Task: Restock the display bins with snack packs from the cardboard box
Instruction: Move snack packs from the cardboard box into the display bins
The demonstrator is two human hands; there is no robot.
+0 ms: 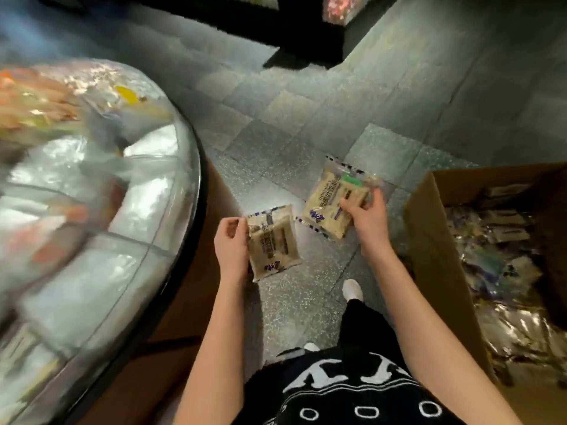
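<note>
Both pinching: left hand (231, 244) near pack (275, 240), right hand (367, 216) far pack (329, 207)

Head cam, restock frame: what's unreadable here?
- display bins: head view, motion blur smears contents and dividers.
- cardboard box: head view, cut off by the right edge; dark inside, pack count unclear.
- left pack: head view, print too small; the left hand covers its left edge.
- right pack: head view, fingers of the right hand cover its right side; one pack or two, cannot tell.
</note>
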